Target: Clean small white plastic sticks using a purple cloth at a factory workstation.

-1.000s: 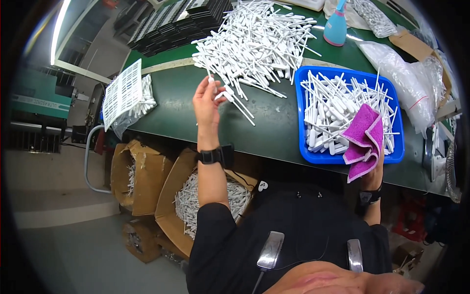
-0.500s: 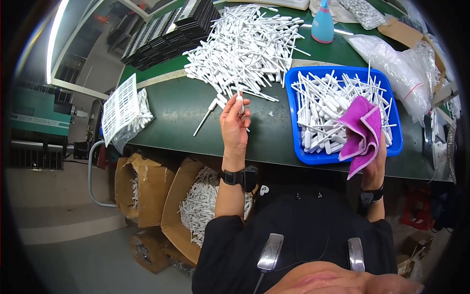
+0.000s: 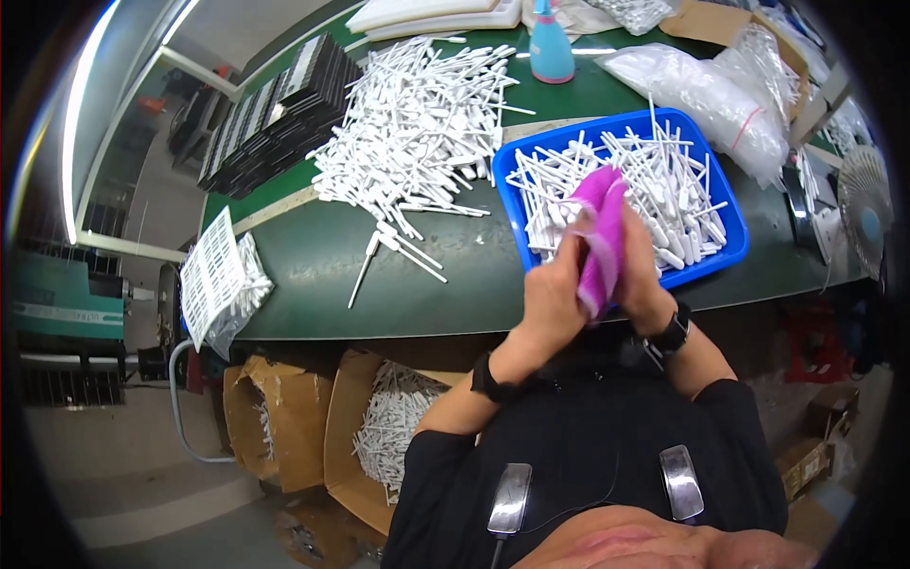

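- Dark green workbench (image 3: 313,294) spans the view, its front edge bowing along beneath the forearms.
- Right hand (image 3: 645,275) closed around one side of a folded magenta cloth (image 3: 603,251); left hand (image 3: 555,302), fingers curled, gripping it from the other side. Whether anything is wrapped inside, I cannot tell.
- That cloth sits upright between the two hands, above the near left part of a blue tray (image 3: 510,197).
- White sticks (image 3: 668,194) with thicker ends fill the tray in a jumble.
- Left of the tray, a few loose sticks (image 3: 409,258) lie on the bench.
- Just beyond those, a large heap (image 3: 417,123) of similar sticks, with stacked black trays (image 3: 275,119) at its left.
- Farther back, a blue spray bottle (image 3: 551,47) and a clear plastic bag (image 3: 682,90).
- Under the bench, an open cardboard box (image 3: 344,422) holding more sticks.
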The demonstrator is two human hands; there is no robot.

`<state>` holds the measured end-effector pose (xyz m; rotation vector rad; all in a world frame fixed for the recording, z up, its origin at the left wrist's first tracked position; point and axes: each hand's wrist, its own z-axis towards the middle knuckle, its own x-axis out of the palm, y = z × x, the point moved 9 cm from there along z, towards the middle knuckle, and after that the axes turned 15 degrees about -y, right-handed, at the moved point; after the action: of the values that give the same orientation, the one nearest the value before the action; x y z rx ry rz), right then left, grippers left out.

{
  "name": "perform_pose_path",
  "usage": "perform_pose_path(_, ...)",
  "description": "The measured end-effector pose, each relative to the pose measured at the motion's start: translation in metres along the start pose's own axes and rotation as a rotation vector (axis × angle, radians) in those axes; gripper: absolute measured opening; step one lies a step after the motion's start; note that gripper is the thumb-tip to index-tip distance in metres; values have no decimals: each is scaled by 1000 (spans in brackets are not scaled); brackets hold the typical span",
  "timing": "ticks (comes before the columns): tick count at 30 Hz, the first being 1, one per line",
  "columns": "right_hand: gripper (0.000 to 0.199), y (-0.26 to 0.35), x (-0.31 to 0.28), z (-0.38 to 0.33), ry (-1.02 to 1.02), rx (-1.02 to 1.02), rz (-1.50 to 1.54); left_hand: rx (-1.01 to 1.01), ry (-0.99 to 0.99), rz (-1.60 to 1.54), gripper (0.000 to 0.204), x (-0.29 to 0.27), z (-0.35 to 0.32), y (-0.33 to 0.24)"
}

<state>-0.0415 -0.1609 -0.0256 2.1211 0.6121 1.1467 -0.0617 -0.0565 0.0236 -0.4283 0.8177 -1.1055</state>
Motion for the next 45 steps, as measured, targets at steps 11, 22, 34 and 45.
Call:
perform_pose_path(11, 35, 14, 24, -7, 294, -197, 67, -574, 144, -597, 26, 19, -17, 43)
perform_pose_path(22, 36, -17, 49, -35, 617, -292, -784, -615, -110, -518, 20, -45, 31, 55)
perform_pose_path(34, 32, 44, -12, -30, 257, -436, -439, -629, -300, -879, 25, -36, 26, 40)
perform_pose_path(45, 23, 124, -24, 0, -55, -1232, -1355, -393, -223, -31, 24, -52, 47, 74)
